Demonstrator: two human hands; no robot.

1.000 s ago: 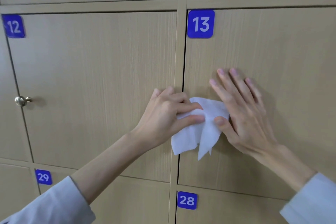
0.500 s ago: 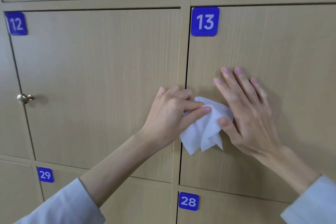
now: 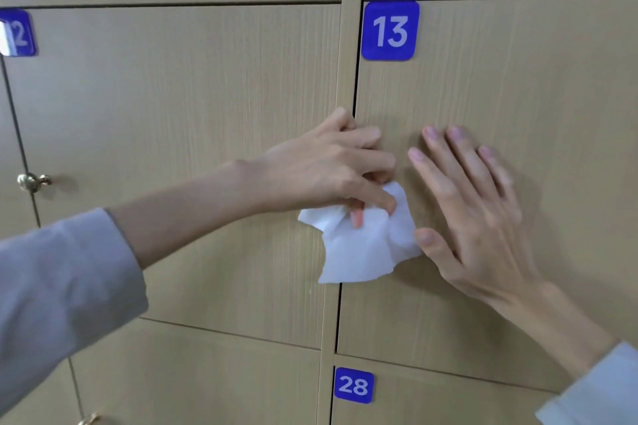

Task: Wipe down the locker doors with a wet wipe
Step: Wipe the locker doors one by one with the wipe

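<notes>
Left hand [image 3: 331, 169]: fingers curled, pinching a crumpled white wipe [image 3: 366, 241] against the post between two doors. Right hand [image 3: 473, 217]: flat, fingers spread on door 13 [image 3: 518, 107], thumb touching the wipe's right edge. Door 12 [image 3: 172, 114]: left of the post, brass knob [image 3: 32, 180] near its left edge. Blue plates: 13 [image 3: 390, 31], 12 [image 3: 18, 33] partly glared, 28 [image 3: 354, 385] on the door below. Pale sleeves on both arms.
</notes>
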